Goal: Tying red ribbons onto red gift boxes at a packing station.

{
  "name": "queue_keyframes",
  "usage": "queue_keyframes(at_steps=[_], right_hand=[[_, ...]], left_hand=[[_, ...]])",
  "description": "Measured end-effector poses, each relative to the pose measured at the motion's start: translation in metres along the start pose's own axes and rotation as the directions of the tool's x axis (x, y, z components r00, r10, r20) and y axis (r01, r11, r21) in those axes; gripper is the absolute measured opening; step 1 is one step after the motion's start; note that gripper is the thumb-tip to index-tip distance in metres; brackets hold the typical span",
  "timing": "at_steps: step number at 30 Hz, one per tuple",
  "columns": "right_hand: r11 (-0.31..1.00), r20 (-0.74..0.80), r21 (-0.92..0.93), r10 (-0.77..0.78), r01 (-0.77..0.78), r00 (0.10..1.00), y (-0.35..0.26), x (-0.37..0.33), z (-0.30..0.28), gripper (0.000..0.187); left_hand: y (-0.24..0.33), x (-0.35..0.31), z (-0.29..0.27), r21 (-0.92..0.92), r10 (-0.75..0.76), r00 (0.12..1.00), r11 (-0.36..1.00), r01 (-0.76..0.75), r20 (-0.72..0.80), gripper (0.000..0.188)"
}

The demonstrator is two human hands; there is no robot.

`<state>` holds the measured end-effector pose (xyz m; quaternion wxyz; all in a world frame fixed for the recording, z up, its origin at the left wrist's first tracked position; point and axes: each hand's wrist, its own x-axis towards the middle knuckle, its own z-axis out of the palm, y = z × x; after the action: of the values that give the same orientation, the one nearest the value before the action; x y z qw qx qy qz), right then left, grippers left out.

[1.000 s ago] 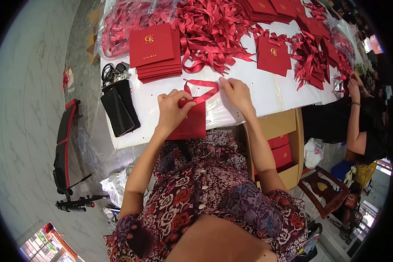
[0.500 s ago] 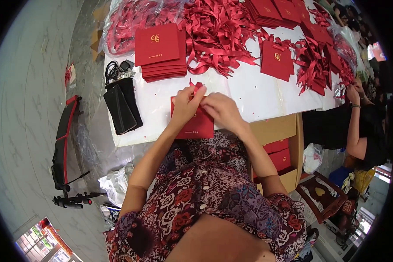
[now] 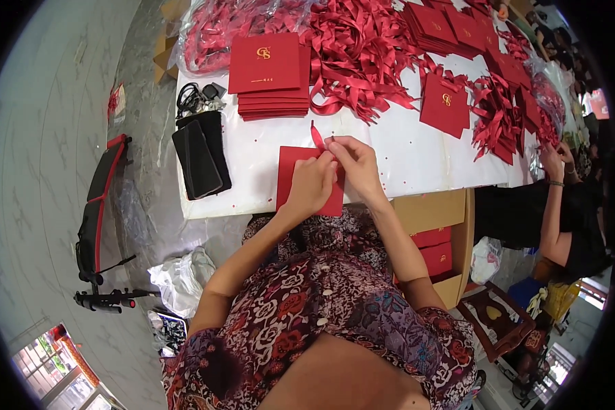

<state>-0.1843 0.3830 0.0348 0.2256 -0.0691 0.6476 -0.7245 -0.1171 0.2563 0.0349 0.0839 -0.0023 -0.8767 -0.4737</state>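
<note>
A flat red paper bag lies at the table's front edge; no gold print shows on its visible part. A narrow red ribbon rises from its upper side. My left hand rests over the bag, fingers bent and pinched together by the ribbon. Thumb and fingers of my right hand pinch the ribbon near the bag's upper right corner. Where the ribbon meets the bag is hidden by my fingers.
Beyond my hands are a stack of red bags and a heap of red ribbons. A black phone lies at left. An open carton stands below the table. Another person's arm reaches in at right.
My right hand has moved up to the ribbon, and my left hand has slid lower over the bag. The gold print seen before on the bag no longer shows. The view has shifted slightly.
</note>
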Motion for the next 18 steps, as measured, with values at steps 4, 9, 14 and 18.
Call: queue_keyframes(at_steps=[4, 9, 14, 18], right_hand=[[0.984, -0.051, -0.116, -0.138, 0.132, 0.989, 0.0, -0.007, -0.011, 0.018], [0.938, 0.006, -0.334, -0.098, 0.094, 0.995, -0.003, -0.017, -0.001, 0.016], [0.709, 0.056, -0.663, -0.274, 0.242, 0.96, 0.021, -0.013, 0.025, 0.012], [0.646, -0.01, -0.741, -0.283, 0.183, 0.959, 0.024, -0.01, 0.024, 0.014]], left_hand=[[-0.009, -0.005, -0.025, 0.144, -0.002, 0.999, 0.99, -0.002, 0.034, 0.022], [-0.042, -0.008, -0.057, 0.382, 0.004, 0.997, 0.924, 0.026, -0.077, 0.044], [-0.045, -0.004, -0.048, 0.294, -0.006, 1.0, 0.956, 0.004, 0.005, 0.048], [-0.033, -0.001, -0.041, 0.258, 0.005, 0.999, 0.966, 0.005, -0.04, 0.039]])
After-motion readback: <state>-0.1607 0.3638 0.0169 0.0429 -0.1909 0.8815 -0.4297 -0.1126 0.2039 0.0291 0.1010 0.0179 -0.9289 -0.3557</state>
